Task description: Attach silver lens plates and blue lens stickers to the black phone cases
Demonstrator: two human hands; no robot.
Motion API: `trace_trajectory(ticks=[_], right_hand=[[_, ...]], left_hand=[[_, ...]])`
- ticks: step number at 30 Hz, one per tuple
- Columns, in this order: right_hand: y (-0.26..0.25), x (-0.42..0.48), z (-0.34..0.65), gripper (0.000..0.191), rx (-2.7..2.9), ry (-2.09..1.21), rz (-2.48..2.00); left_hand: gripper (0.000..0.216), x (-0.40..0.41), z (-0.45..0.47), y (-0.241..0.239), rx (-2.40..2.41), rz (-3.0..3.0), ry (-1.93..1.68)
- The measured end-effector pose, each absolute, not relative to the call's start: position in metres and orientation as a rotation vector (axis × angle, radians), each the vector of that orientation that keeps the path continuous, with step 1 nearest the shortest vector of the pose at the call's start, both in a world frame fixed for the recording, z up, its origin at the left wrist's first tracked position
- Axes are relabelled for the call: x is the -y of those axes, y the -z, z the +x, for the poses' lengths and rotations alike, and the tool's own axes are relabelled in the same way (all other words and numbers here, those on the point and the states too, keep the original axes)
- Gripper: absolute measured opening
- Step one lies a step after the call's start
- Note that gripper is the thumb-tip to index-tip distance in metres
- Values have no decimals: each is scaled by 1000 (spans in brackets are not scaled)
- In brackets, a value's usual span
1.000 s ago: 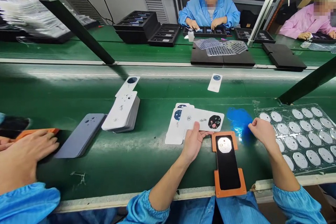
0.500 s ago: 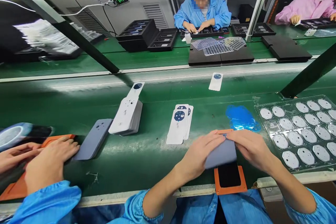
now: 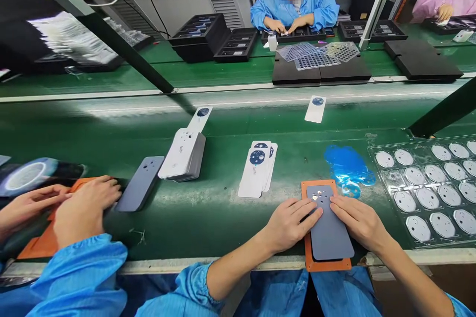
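Note:
A grey phone back cover [image 3: 329,230] lies flat in an orange jig [image 3: 327,263] at the near edge of the green belt. My left hand [image 3: 290,223] rests on the cover's left edge with fingers stretched flat. On its right edge lies my right hand [image 3: 359,222], fingers also flat and pressing down. A small silvery disc shows through one of the camera holes near the cover's top. Neither hand grips anything.
A clear tray of round lens parts [image 3: 433,188] sits right of the jig, blue film scraps [image 3: 345,166] just beyond it. White covers [image 3: 257,171] and a stack [image 3: 183,156] lie on the belt. A co-worker's hands [image 3: 85,208] work at left; other people sit across.
My left hand took a cover from the white pile, both hands turned it grey side up over the jig, and now it lies seated in the jig under flat fingers.

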State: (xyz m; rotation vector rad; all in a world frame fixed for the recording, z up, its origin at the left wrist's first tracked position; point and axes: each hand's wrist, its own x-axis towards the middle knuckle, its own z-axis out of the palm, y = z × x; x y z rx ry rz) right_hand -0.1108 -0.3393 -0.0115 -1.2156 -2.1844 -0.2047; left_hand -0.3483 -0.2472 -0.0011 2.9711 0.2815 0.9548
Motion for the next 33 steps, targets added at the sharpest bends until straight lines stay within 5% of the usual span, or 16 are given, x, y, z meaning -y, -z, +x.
trace_trajectory(ticks=[8, 18, 33], right_hand=[[15, 337, -110, 32, 2324, 188, -1298], [14, 339, -121, 60, 2570, 105, -1482], [7, 360, -123, 60, 2598, 72, -1545]], left_hand=[[36, 245, -345, 13, -448, 2995, -569], [57, 255, -346, 13, -489, 3035, -207], [39, 273, -352, 23, -552, 3168, -476]])
